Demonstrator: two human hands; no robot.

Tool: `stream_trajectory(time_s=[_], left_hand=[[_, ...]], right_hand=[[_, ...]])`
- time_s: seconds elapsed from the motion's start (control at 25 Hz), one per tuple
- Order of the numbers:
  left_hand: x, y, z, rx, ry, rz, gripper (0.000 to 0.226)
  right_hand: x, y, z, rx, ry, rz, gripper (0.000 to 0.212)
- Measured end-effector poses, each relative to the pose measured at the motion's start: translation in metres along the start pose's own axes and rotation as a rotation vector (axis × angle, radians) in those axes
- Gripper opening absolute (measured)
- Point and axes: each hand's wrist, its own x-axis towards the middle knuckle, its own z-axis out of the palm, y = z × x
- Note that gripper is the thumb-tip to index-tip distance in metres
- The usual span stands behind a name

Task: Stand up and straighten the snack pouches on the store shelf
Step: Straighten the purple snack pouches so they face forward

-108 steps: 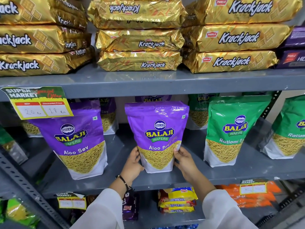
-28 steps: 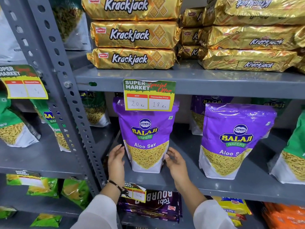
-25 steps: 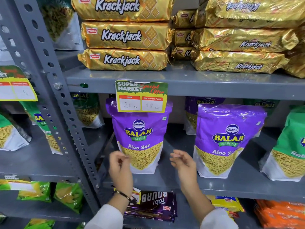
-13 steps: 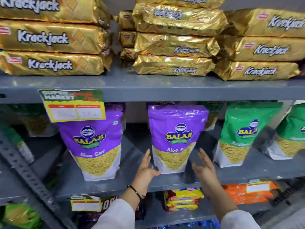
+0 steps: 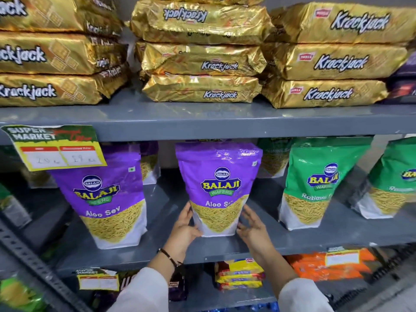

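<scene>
A purple Balaji Aloo Sev pouch (image 5: 219,183) stands upright in the middle of the grey shelf (image 5: 225,252). My left hand (image 5: 184,230) grips its lower left corner, thumb under the base. At its lower right edge is my right hand (image 5: 252,228), fingers spread and blurred, just touching or a hair off the pouch. A second purple pouch (image 5: 105,199) stands to the left, leaning a little. Two green Ratlami Sev pouches (image 5: 315,183) (image 5: 396,183) stand to the right. More pouches sit behind in the back row, mostly hidden.
Gold Krackjack packs (image 5: 202,64) are stacked on the upper shelf (image 5: 202,129), low over the pouch tops. A price tag (image 5: 56,147) hangs over the left pouch. A perforated upright (image 5: 33,260) crosses the lower left. Yellow packs (image 5: 239,275) and orange packs (image 5: 326,264) lie on the shelf below.
My hands left the left purple pouch, the view swung right, and both hands moved in on the middle purple pouch; the left hand has now taken hold of its corner.
</scene>
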Motion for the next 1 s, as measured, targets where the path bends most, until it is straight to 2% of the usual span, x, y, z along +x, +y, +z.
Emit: stream_trajectory(time_s=[0.44,0.6,0.64,0.72,0.8,0.84,0.92,0.96,1.0], left_hand=[[-0.003,0.0,0.001,0.042,0.026,-0.003,0.096],[-0.006,0.003,0.003,0.056,0.011,-0.015,0.102],[-0.007,0.003,0.003,0.062,0.01,-0.007,0.102],[-0.009,0.003,-0.001,0.088,0.027,0.016,0.102],[-0.017,0.008,-0.012,0.142,0.086,0.068,0.09],[-0.026,0.013,-0.019,0.15,0.104,0.102,0.077],[-0.05,0.026,-0.048,0.15,0.215,0.214,0.047],[-0.064,0.035,-0.067,0.145,0.324,0.292,0.034],[-0.077,0.045,-0.09,0.134,0.47,0.374,0.03]], right_hand=[[-0.001,0.0,0.002,-0.04,0.049,0.031,0.067],[-0.006,-0.006,0.006,-0.089,0.06,0.034,0.065],[-0.008,-0.005,0.009,-0.087,0.092,0.02,0.065],[-0.011,-0.001,0.012,-0.053,0.268,-0.037,0.061],[-0.019,0.003,0.019,0.08,0.462,-0.098,0.04],[-0.026,0.005,0.024,0.146,0.496,-0.109,0.03],[-0.039,0.018,0.048,0.173,0.47,-0.096,0.03],[-0.044,0.028,0.063,0.167,0.411,-0.085,0.032],[-0.048,0.037,0.083,0.173,0.328,-0.057,0.033]])
